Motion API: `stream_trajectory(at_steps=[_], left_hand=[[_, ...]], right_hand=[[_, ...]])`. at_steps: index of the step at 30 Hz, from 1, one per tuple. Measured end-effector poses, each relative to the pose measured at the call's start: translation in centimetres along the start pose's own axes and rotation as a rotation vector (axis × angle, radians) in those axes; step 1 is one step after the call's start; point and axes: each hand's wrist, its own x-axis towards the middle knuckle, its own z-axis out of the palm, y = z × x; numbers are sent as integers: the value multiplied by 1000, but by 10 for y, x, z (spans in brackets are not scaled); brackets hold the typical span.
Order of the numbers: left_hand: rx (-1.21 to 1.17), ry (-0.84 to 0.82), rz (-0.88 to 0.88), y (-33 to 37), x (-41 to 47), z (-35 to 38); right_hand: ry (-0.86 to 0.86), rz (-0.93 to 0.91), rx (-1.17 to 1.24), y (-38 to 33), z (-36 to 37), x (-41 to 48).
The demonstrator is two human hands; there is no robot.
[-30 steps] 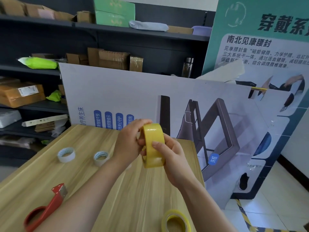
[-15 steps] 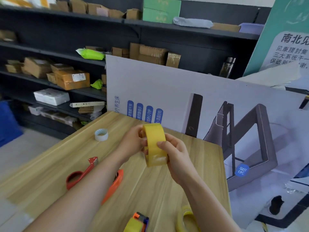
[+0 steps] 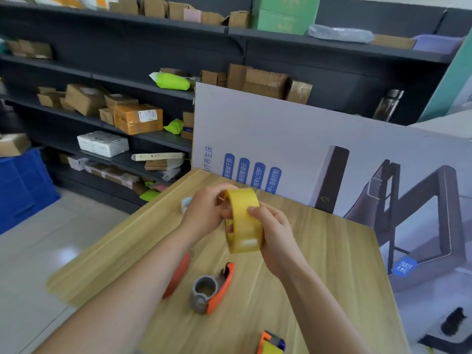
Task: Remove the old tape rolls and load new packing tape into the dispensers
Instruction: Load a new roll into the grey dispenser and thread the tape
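A full yellow packing tape roll (image 3: 244,221) is held on edge above the wooden table (image 3: 319,290). My left hand (image 3: 207,212) grips its left side with fingers reaching into the core. My right hand (image 3: 274,232) wraps its right side, thumb on the outer band. Below them lies an orange dispenser (image 3: 213,290) with a grey hub and no roll. A second orange dispenser (image 3: 177,275) is partly hidden under my left forearm. A third dispenser (image 3: 270,344) with yellow tape shows at the bottom edge.
A small whitish used roll (image 3: 186,203) peeks out behind my left hand. A large printed board (image 3: 306,149) leans along the table's far side. Dark shelves (image 3: 122,83) with cardboard boxes stand behind, and a blue crate (image 3: 23,185) sits on the floor at left.
The view has swung left and down, bringing the grey-hubbed dispenser into sight. Both hands still hold the yellow roll, which has tilted slightly.
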Motion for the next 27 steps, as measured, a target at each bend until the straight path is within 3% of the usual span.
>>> stream_trajectory(at_steps=[9, 19, 21, 25, 27], left_hand=[[-126, -164, -235, -50, 6, -58], [-220, -358, -350, -79, 23, -75], [-222, -344, -329, -77, 29, -74], [-389, -114, -143, -57, 38, -77], [-341, -157, -38, -48, 43, -75]], right_hand=[[83, 41, 43, 27, 79, 25], [-22, 86, 92, 36, 91, 47], [1, 73, 4, 37, 86, 54], [49, 88, -44, 39, 72, 63], [60, 76, -89, 39, 64, 67]])
